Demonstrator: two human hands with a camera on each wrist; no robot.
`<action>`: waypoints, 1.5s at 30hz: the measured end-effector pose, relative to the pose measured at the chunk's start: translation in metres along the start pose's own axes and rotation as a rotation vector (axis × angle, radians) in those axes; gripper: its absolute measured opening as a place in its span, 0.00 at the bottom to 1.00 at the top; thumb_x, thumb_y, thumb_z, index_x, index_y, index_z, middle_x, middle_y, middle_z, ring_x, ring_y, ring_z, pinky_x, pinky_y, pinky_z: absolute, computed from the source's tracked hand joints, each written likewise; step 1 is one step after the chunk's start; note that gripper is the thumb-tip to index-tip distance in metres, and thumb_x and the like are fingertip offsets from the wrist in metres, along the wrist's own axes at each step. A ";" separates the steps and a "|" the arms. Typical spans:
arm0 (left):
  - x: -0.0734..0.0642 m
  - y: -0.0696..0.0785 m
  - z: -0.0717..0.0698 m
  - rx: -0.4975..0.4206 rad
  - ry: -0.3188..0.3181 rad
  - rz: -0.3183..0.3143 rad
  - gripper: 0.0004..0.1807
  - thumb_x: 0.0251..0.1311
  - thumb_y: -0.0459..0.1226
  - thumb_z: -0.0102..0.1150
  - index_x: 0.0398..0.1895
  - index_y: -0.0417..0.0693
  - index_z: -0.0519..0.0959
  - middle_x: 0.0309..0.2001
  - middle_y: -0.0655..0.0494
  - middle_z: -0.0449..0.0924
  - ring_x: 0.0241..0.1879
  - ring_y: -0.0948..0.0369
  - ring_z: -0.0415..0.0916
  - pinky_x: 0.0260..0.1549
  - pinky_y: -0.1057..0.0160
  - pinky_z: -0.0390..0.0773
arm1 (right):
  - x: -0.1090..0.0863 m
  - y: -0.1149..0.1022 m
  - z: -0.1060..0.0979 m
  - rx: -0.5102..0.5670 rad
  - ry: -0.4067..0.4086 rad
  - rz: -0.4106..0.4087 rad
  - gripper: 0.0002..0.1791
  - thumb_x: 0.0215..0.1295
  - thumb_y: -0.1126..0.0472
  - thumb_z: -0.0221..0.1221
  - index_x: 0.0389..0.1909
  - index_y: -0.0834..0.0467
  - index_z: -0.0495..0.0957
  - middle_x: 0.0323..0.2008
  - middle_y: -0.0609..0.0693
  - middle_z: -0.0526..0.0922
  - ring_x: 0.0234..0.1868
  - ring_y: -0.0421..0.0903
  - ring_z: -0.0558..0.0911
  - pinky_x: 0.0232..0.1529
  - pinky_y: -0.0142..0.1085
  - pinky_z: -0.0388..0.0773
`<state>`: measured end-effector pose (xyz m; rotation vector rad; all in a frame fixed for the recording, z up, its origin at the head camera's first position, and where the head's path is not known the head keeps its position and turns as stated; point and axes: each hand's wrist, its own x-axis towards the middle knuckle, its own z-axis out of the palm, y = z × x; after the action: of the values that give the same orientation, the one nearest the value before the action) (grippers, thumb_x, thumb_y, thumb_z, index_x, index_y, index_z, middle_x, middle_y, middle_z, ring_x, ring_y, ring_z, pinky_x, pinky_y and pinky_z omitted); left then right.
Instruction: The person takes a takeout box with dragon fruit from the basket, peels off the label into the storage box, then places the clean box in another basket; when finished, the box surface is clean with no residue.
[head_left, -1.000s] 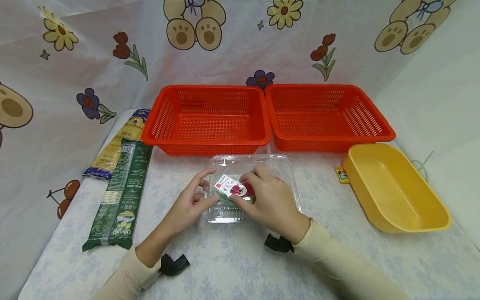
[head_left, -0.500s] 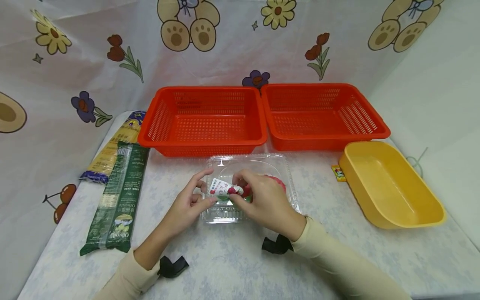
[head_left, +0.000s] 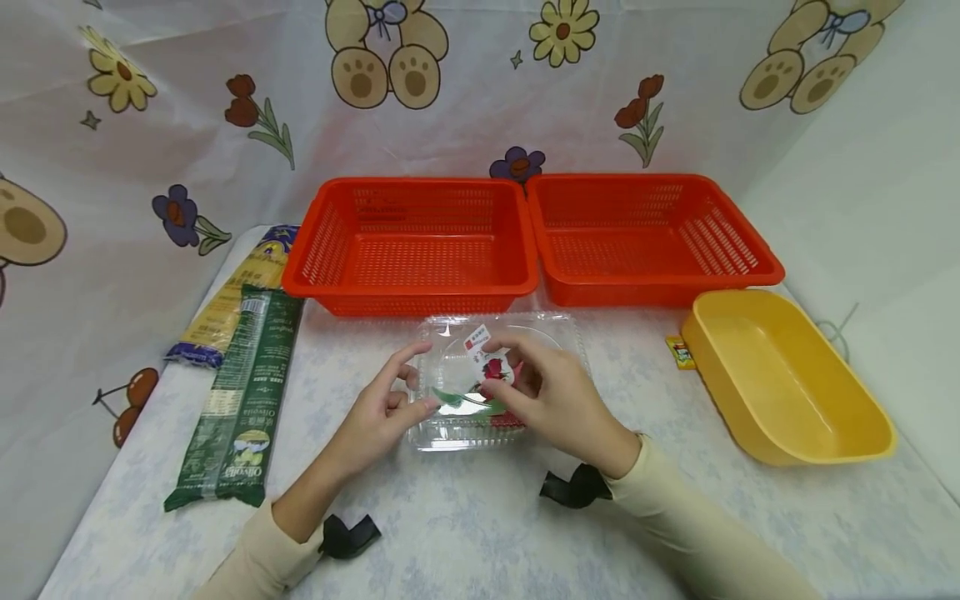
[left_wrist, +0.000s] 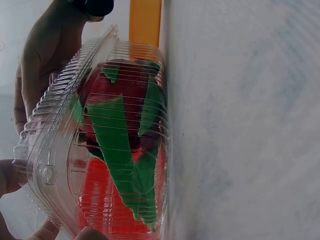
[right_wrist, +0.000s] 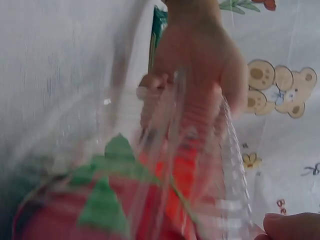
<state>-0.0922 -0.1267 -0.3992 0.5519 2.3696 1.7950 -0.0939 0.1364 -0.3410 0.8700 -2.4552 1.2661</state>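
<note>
A clear plastic clamshell box rests on the table before me. Inside lies a dragon fruit, red with green scales, blurred in the right wrist view. My left hand holds the box's left side, thumb at the near part and index finger along the lid's edge. Above the lid, my right hand pinches a white label with a dragon fruit picture between thumb and fingers. Whether the label touches the lid I cannot tell.
Two red plastic baskets stand behind the box. At right is a yellow basin beside a small yellow packet. Green and yellow spaghetti packs lie at left. Black straps hang at the wrists.
The label has turned from lying leftward to pointing up and left, moving slightly right with my right hand. More of the fruit now shows beneath. The left hand keeps its place at the box.
</note>
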 end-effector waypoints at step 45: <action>0.001 -0.002 0.000 0.016 -0.005 0.024 0.36 0.70 0.37 0.63 0.78 0.60 0.60 0.47 0.44 0.65 0.17 0.65 0.55 0.18 0.67 0.61 | -0.144 0.120 -0.195 -0.521 0.329 0.819 0.29 0.70 0.49 0.64 0.64 0.62 0.76 0.33 0.31 0.83 0.24 0.20 0.69 0.20 0.27 0.70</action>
<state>-0.0940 -0.1270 -0.4011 0.5889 2.3859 1.7839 -0.0635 0.4032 -0.3708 -0.4861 -2.7075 0.7591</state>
